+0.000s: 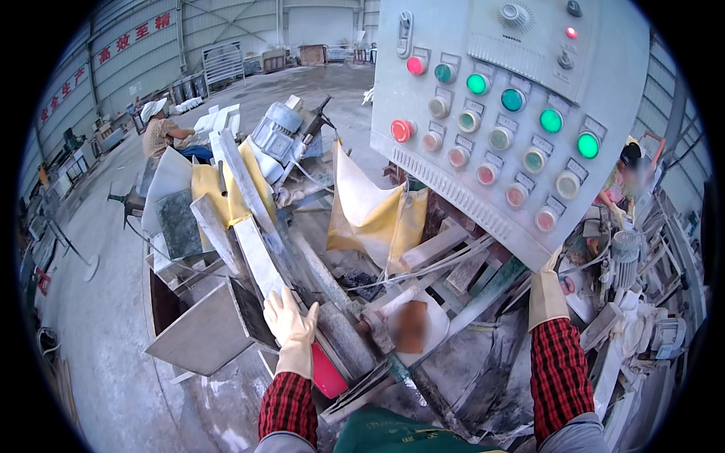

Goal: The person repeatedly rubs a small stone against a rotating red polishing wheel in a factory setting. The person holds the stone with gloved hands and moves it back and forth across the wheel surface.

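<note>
A cream rubber glove covers my left hand [289, 325], its thumb apart and its fingers stretched over the near end of a long white stone strip [257, 257]. That strip lies sloping on a machine bed, beside a grey rail [253, 192]. Just below the hand is a red panel [328, 374]. My right hand [548, 298], in a matching glove, is at the bottom corner of a big grey control box [483, 200] with rows of red, green and pale buttons. Most of its fingers are hidden at the box's edge, so their grip is unclear.
A yellow and white cloth [374, 208] hangs mid-machine near a motor [278, 128]. An open-topped metal box [208, 328] stands at the left. One person [158, 132] sits at the far left; another [621, 185] works beyond the control box. Beams and hoses clutter the right.
</note>
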Tool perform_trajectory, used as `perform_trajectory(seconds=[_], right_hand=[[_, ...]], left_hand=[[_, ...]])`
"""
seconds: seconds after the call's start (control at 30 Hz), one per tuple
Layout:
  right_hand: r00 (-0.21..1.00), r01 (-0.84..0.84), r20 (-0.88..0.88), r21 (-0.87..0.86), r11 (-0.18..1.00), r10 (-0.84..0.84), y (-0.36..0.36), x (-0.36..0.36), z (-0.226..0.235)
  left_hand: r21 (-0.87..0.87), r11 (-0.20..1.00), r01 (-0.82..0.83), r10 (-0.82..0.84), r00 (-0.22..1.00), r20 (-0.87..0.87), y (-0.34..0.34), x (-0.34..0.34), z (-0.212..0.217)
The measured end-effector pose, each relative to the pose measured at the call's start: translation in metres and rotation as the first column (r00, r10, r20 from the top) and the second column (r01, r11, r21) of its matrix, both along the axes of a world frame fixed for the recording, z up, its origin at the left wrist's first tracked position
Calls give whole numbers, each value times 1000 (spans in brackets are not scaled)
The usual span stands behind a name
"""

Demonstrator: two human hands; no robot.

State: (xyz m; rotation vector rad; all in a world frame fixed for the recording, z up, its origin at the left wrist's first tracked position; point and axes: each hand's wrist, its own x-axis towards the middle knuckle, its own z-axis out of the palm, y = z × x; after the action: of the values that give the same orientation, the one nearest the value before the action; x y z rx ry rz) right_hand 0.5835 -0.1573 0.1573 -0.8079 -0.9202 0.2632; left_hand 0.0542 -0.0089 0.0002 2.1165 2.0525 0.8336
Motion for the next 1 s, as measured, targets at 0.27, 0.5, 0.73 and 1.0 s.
perform_trajectory(seconds=[0.27, 0.5, 0.73, 1.0], right_hand=[[955, 238, 208, -119, 964, -210, -11, 13, -13], [896, 405, 262, -148, 902, -359, 1, 16, -26], [785, 580, 365, -153, 800, -500, -3, 24, -26], [787, 580, 453, -309, 754, -419, 1, 50, -35]], left_hand=[[-16, 995, -101, 99, 991, -95, 15, 8, -18], [13, 996, -85, 86, 991, -99, 9, 6, -20], [-27, 993, -119, 116, 990, -78, 1, 16, -17], [-36, 993, -111, 108, 992, -72, -6, 5, -33]])
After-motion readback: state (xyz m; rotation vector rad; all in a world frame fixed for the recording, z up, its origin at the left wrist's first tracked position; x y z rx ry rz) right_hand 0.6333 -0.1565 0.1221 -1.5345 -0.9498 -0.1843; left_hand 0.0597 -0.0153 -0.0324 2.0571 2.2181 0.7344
